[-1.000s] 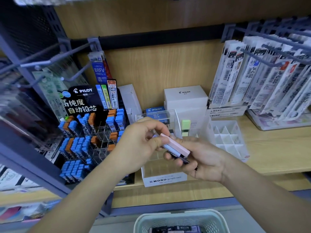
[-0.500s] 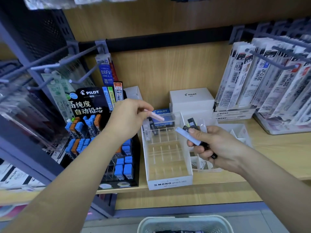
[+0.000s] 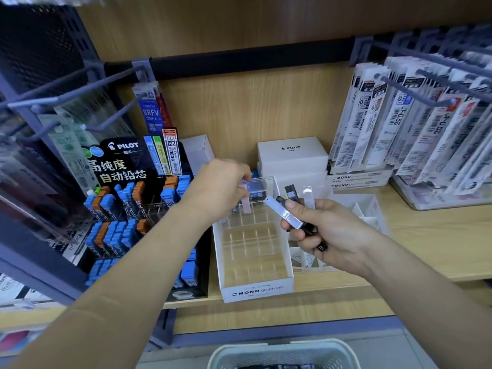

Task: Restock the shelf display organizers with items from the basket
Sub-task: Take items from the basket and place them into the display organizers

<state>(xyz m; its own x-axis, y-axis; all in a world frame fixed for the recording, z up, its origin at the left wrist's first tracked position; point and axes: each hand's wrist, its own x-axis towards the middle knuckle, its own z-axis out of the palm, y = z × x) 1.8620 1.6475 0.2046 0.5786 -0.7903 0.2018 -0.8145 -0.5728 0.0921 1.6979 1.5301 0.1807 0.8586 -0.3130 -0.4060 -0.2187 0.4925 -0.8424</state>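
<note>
- Spanning the view, the light wooden shelf (image 3: 426, 243) carries every display, and white packets of pen refills (image 3: 415, 123) hang from grey pegs at its right.
- At the left stands the black PILOT lead display (image 3: 125, 166), its slots packed with blue and orange cases.
- Just beside it on the right sits the white MONO graph organizer with clear dividers (image 3: 255, 291), with a few cases standing in its back row.
- Below the shelf edge, the pale green mesh plastic basket (image 3: 229, 355) shows at the bottom of the view, with dark items inside.
- The left hand (image 3: 218, 187) hovers over the organizer's rear rows, its fingers pinching a slim pink lead case (image 3: 246, 205) held upright. The case's lower end seems to reach a back cell, though the clear walls make that hard to judge.
- The right hand (image 3: 327, 230), just right of the organizer, grips a fanned bundle: a pale lavender lead case (image 3: 283, 213) on top and black lead cases (image 3: 320, 245) beneath.
</note>
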